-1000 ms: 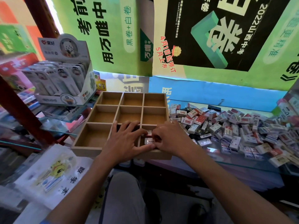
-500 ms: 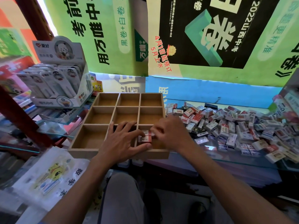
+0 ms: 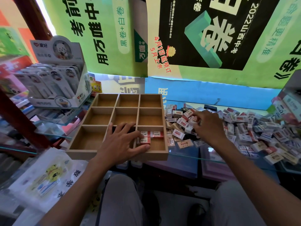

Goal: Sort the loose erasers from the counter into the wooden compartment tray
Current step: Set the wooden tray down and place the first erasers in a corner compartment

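Right grip (image 3: 206, 124) reached into the eraser pile (image 3: 236, 128) on the glass surface (image 3: 187, 156), fingertips curled among erasers; a pinch couldn't be confirmed. Left grip (image 3: 120, 142) lay spread over the tray (image 3: 97, 154), thumb beside three erasers (image 3: 150, 136) in its near-right compartment, leftward of the pile.

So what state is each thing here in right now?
Wooden tray: flat on the counter, mostly unfilled.
Near-right compartment: holds a few red-and-white erasers.
Left hand: spread on the tray, fingers touching those erasers.
Right hand: in the loose eraser pile, fingers curled among them; grip unclear.
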Demonstrator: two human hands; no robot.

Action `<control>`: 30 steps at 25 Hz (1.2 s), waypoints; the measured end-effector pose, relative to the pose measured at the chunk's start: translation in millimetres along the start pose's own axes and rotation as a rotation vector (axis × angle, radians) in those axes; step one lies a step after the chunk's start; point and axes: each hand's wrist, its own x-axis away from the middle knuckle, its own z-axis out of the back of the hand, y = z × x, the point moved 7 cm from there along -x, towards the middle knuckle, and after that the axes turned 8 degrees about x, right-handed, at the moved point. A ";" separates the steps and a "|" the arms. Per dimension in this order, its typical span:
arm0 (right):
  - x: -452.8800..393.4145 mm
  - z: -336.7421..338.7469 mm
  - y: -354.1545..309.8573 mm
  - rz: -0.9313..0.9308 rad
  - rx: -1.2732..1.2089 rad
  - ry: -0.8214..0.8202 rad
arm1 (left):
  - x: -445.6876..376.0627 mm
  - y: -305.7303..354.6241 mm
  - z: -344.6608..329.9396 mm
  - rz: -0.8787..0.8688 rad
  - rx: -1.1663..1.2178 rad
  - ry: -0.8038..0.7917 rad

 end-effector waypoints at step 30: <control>45.2 16.9 -142.3 0.556 -0.107 -0.202 | 1.6 1.5 1.5 -0.004 0.020 0.001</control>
